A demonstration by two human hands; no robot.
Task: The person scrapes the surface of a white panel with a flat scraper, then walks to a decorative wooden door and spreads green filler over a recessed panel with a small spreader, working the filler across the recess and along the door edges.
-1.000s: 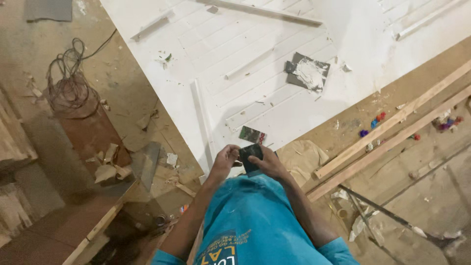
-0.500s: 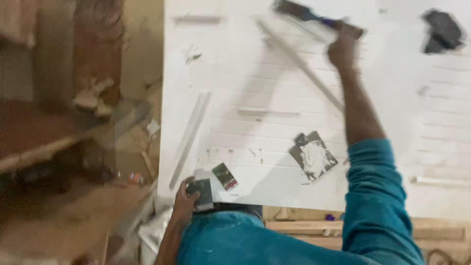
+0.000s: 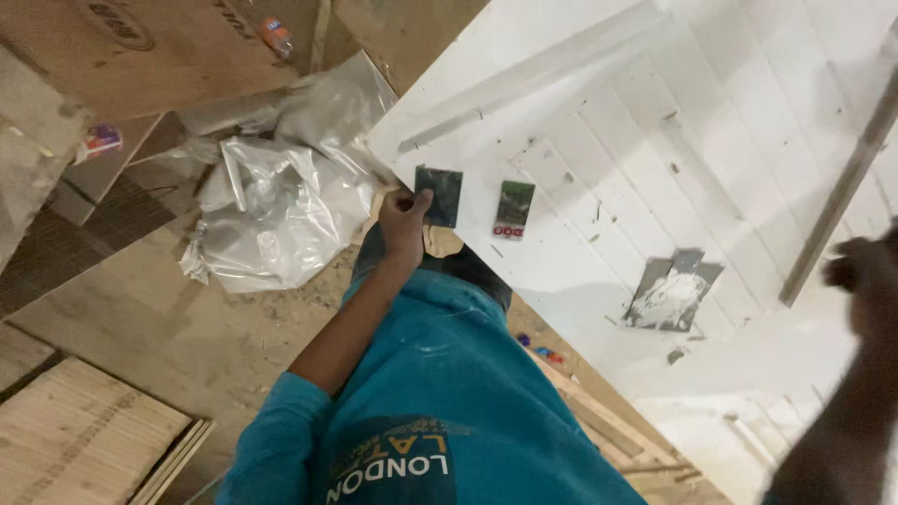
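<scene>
Two hands show in the view from the head, well apart from each other. The left hand [image 3: 404, 220] rests at the near edge of the large white-painted wooden panel [image 3: 599, 140], its thumb and fingers clamped on a small dark, flat rectangular scraper blade [image 3: 439, 195] that lies on the panel's corner. The right hand [image 3: 865, 281] is blurred at the right edge of the picture, and I cannot tell whether it is closed on anything; it sits just beside a long thin grey wooden strip [image 3: 847, 187] that slants across the panel.

The panel is smooth and matt, with shallow parallel grooves and small dark flecks. Just beside the blade lies a small flat rectangular packet [image 3: 513, 209], dark green above with a red band at its lower end. Farther right a square grey plate smeared with white putty [image 3: 672, 292] sits on the panel.

To the left, on the dusty floor, a crumpled sheet of clear shiny plastic [image 3: 281, 196] touches the panel's corner. Brown cardboard sheets [image 3: 150, 47] lie beyond it, and pale ribbed wooden boards [image 3: 84, 435] lie at lower left. The person wears a teal shirt [image 3: 449, 402].
</scene>
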